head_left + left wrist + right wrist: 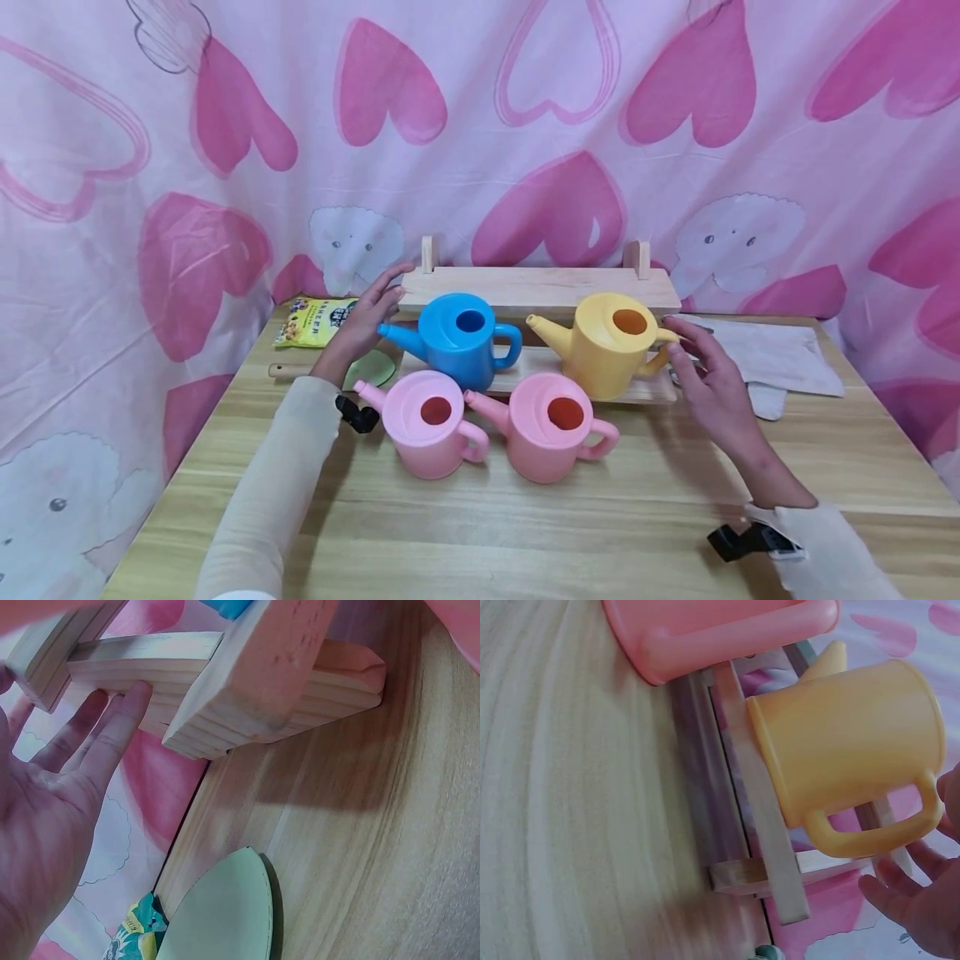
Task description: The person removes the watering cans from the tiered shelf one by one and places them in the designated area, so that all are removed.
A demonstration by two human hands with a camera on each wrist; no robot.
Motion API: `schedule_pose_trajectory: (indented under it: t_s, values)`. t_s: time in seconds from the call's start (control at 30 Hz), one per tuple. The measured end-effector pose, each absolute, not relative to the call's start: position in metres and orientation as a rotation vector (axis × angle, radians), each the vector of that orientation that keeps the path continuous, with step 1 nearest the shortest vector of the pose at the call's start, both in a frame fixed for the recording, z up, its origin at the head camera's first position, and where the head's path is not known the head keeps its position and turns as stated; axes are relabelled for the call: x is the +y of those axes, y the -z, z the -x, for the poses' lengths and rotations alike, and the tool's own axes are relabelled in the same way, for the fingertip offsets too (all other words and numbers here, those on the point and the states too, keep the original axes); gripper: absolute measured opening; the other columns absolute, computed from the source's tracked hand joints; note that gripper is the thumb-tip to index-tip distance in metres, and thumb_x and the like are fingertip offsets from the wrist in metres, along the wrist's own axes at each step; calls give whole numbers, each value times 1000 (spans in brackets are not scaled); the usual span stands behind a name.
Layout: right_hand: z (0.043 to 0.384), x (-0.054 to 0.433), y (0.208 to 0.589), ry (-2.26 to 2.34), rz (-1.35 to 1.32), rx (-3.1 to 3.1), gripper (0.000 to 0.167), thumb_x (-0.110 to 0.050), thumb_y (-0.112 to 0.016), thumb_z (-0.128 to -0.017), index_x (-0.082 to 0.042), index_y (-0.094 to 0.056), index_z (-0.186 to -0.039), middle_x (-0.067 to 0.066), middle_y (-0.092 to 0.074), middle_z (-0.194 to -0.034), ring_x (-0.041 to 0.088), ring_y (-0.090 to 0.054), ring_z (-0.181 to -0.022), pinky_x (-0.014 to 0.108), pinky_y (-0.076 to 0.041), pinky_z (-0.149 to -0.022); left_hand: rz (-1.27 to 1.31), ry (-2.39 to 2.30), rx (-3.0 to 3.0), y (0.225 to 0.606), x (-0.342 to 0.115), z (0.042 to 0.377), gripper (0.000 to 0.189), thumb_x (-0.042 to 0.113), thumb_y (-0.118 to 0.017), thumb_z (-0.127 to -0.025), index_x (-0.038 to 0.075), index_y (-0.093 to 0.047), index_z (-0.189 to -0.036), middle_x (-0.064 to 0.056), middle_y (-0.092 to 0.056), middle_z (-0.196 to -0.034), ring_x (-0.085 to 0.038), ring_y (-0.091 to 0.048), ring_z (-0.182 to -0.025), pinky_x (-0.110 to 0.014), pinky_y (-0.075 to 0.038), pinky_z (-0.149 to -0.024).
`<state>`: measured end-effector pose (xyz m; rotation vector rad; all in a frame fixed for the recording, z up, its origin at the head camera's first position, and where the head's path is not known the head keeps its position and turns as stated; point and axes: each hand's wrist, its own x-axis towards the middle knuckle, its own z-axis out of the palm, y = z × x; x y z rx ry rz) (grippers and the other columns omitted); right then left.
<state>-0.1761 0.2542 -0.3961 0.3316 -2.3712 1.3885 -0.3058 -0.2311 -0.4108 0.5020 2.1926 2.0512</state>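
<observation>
1. Your left hand has its fingers at the left end of the shelf, which stands on the table.
2. To the right of those fingers, on the shelf, is the rear left watering can.
3. Your right hand has its fingers beside the handle of the rear right watering can, also on the shelf.
4. Nearer you than either hand's fingers, before the shelf, stand the front left watering can and front right watering can.
5. Left of your left fingers lies a packet.
6. Right of your right fingers lies a cloth.
7. Behind everything hangs a curtain.
</observation>
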Motion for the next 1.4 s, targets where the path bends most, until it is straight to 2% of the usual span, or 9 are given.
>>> schedule_pose_trajectory:
  t_s: [0.23, 0.5, 0.77, 0.9, 1.2, 1.4]
  values:
    - [177, 252, 399, -1479, -353, -2391, 39, -8, -52, -108, 1, -50, -146, 17, -57, -124, 15, -63, -109, 23, -57, -82, -513, -2055, 2191, 410, -231, 305, 50, 32, -45, -112, 22, -38, -160, -4, -31, -164, -31, -34, -147, -57, -29, -118]
    - [179, 253, 399, -1440, -327, -2411, 36, -6, -51, -108, 1, -52, -143, 11, -56, -125, 11, -62, -103, 25, -58, -79, -495, -2080, 2168, 411, -230, 307, 50, 30, -45, -112, 20, -37, -160, -4, -31, -164, -30, -34, -147, -55, -27, -119]
    - [175, 254, 396, -1487, -335, -2352, 34, -2, -52, -107, 4, -54, -140, 20, -59, -122, 12, -64, -101, 26, -59, -77, -499, -2081, 2171, 411, -229, 306, 50, 30, -46, -112, 19, -37, -160, -2, -31, -163, -29, -33, -147, -55, -26, -120]
    - [169, 257, 391, -1466, -319, -2344, 35, -3, -52, -107, 5, -53, -141, 17, -60, -121, 10, -65, -100, 24, -59, -75, -506, -2072, 2179, 411, -230, 306, 50, 30, -45, -112, 19, -37, -160, -4, -32, -163, -29, -34, -147, -55, -28, -119]
    - [145, 273, 379, -1406, -280, -2367, 36, 1, -55, -105, 6, -54, -140, -2, -60, -122, 5, -65, -100, 21, -58, -75, -508, -2082, 2164, 411, -230, 306, 49, 29, -45, -112, 18, -37, -160, -5, -33, -162, -29, -35, -146, -54, -28, -119]
    - [124, 286, 377, -1539, -291, -2314, 36, 8, -56, -102, 6, -56, -138, 1, -63, -119, 7, -68, -98, 22, -58, -73, -500, -2082, 2174, 411, -229, 307, 50, 29, -44, -112, 18, -37, -160, -4, -33, -162, -29, -36, -145, -54, -31, -118]
